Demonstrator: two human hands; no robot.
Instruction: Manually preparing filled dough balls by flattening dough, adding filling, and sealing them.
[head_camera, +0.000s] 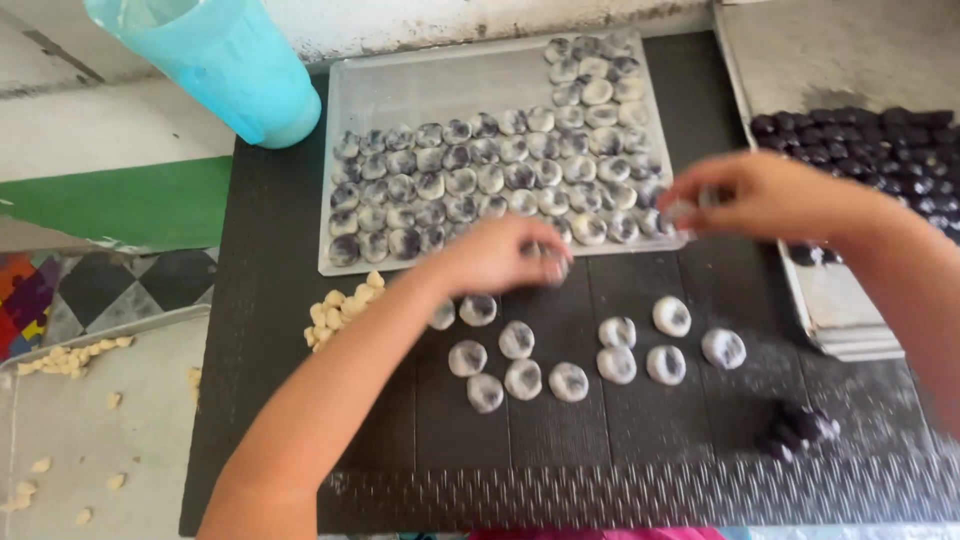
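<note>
A black ribbed mat (640, 470) covers the worktable, with a checkered floor showing off to the left and a turquoise tumbler (225, 60) standing at the far left corner. On the far side of the mat sits a metal tray (420, 85) mostly filled with rows of pale dough balls with dark filling (480, 180). The person's left hand (495, 255) hovers at the tray's near edge, fingers curled around one dough ball (548, 262) — pinched at the fingertips. The right hand (765, 195) is over the tray's right corner, fingers closed on another small ball (685, 210), though it's blurry. More loose filled balls (570, 355) lie scattered on the mat near the person. A heap of small cream dough pieces (340, 310) sits left of them, a few dark filling lumps (795, 430) to the near right, and a second tray of dark balls (880, 150) at far right.
</note>
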